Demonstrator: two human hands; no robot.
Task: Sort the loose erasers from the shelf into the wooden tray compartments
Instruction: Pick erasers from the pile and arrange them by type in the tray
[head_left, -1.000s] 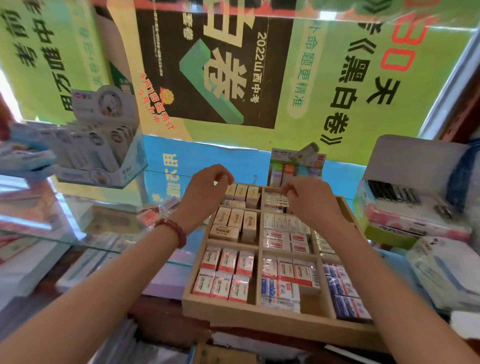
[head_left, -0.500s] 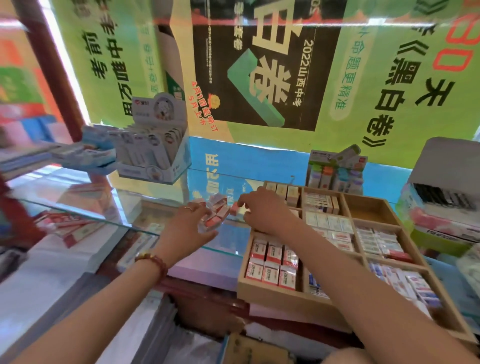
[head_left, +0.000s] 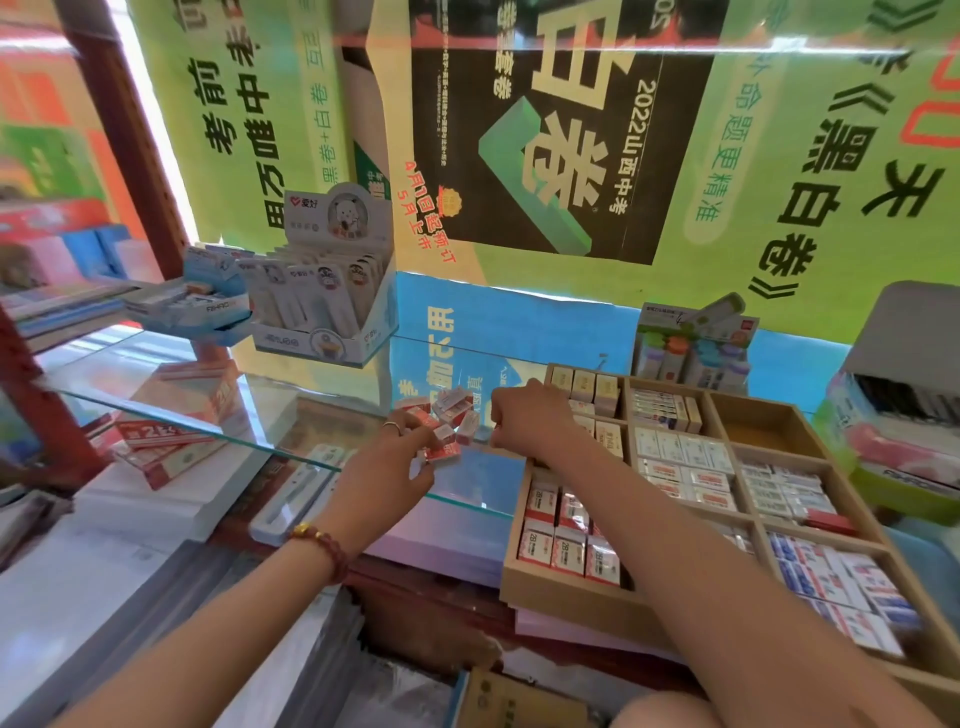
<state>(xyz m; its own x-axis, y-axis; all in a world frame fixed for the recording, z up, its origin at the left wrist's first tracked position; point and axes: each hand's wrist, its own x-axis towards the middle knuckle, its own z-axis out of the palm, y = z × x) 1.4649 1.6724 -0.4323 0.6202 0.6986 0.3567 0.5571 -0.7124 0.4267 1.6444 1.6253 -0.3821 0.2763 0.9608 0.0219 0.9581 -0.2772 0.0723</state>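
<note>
Erasers (head_left: 448, 410) are lying in a loose heap on the glass shelf (head_left: 208, 400), close to its near edge and just left of the wooden tray (head_left: 561, 592). The left hand (head_left: 387, 467) is reaching in from the near side, its fingers (head_left: 423, 441) pinching a red-and-white eraser (head_left: 442, 451) at the near rim of the heap. The right hand (head_left: 524, 421) is sitting at the right of the heap with its fingers curled under; whether they are holding anything cannot be told, as the tips are hidden. The main risk is coming from the smooth glass and that edge: with both hands working the same small heap, a nudge is likely sending a piece sliding off and dropping among the purple paper stack (head_left: 441, 545) and boxes below. A pinch taking in more than one piece is probably shedding the extra on the way across. The right arm (head_left: 649, 519) is crossing low over the near-left compartments, so swinging back could be knocking the standing packs (head_left: 566, 540) there. Several compartments are holding similar red-and-white packs, so misplacing a piece is an easy slip, while the far-right compartment (head_left: 753, 421) is showing bare wood.
</note>
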